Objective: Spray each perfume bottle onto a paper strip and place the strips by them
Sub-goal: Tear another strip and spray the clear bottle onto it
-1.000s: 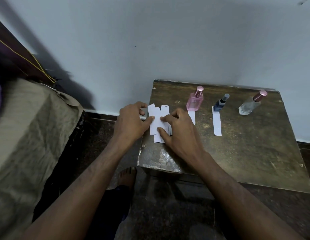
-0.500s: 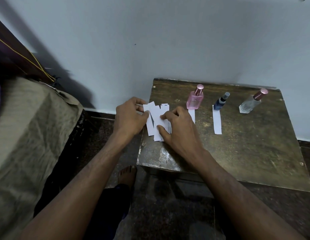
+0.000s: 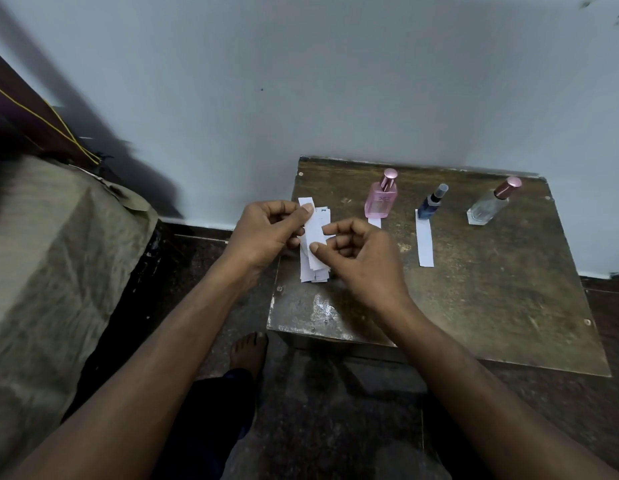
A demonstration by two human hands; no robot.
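A bare foot point(image 3: 249, 351) rests on the dark floor, just in front of the surface point(image 3: 491, 306). Above the near left part of the surface, the left hand point(image 3: 266, 233) pinches one paper strip point(image 3: 315, 233) near its top with thumb and finger. The right hand point(image 3: 363, 261) is curled, its thumb and first finger touching the same strip lower down. Under them a small pile of strips point(image 3: 313, 273) lies on the surface. Farther back stand three bottles in a row. The pink bottle point(image 3: 381, 199) is nearest the hands, with a strip point(image 3: 374, 222) peeking out in front of it. Right of it is the blue bottle point(image 3: 431, 202) with a long strip point(image 3: 425, 242) before it. The clear bottle point(image 3: 488, 206) stands farthest right.
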